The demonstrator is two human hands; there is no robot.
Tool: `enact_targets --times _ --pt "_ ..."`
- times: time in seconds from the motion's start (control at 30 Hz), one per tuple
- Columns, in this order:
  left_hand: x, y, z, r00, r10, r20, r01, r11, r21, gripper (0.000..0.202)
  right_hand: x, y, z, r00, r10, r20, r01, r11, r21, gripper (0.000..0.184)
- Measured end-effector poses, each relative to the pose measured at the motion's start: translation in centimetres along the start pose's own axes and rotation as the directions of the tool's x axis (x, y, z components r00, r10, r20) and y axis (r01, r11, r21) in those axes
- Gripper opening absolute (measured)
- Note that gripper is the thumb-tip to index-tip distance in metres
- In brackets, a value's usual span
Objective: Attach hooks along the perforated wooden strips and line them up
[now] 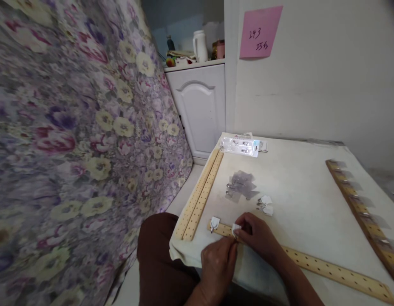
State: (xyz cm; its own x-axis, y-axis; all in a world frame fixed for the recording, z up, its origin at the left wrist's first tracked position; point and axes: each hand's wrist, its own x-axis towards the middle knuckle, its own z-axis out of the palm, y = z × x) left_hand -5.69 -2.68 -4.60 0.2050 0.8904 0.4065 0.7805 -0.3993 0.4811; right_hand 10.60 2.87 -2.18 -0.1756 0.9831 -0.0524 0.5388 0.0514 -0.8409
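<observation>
A long perforated wooden strip (327, 270) lies across the near edge of the white table (299, 187). A small white adhesive hook (214, 222) sits on its left end. My right hand (259, 236) pinches a second white hook (236, 229) against the strip beside it. My left hand (217, 265) is closed just below, its fingertips meeting the same hook and the strip's edge.
Two more perforated strips (201, 193) lie along the table's left edge, and a strip with hooks (364, 216) lies at the right. Loose clear hooks (240, 186), white backing scraps (265, 205) and a blister pack (241, 146) sit mid-table. A floral cloth (72, 140) hangs at left; a white cabinet (199, 106) stands behind.
</observation>
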Motion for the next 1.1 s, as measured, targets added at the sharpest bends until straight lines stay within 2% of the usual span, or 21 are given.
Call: enact_targets --times 0.2,0.57,1.1 --pt "-0.05 -0.03 0.00 1.000 -0.015 0.009 0.015 1.000 -0.003 0.014 -0.01 0.15 0.20 1.000 0.013 -0.002 -0.013 1.000 0.010 0.013" --pt "-0.65 -0.61 -0.41 0.991 -0.074 0.113 0.086 0.991 -0.106 0.018 0.06 -0.09 0.10 1.000 0.029 0.005 -0.029 1.000 -0.008 0.011" --pt "-0.31 -0.37 -0.67 0.993 -0.036 0.109 0.047 0.994 -0.097 0.016 0.73 0.16 0.11 0.998 0.048 0.036 -0.049 0.998 0.033 0.010"
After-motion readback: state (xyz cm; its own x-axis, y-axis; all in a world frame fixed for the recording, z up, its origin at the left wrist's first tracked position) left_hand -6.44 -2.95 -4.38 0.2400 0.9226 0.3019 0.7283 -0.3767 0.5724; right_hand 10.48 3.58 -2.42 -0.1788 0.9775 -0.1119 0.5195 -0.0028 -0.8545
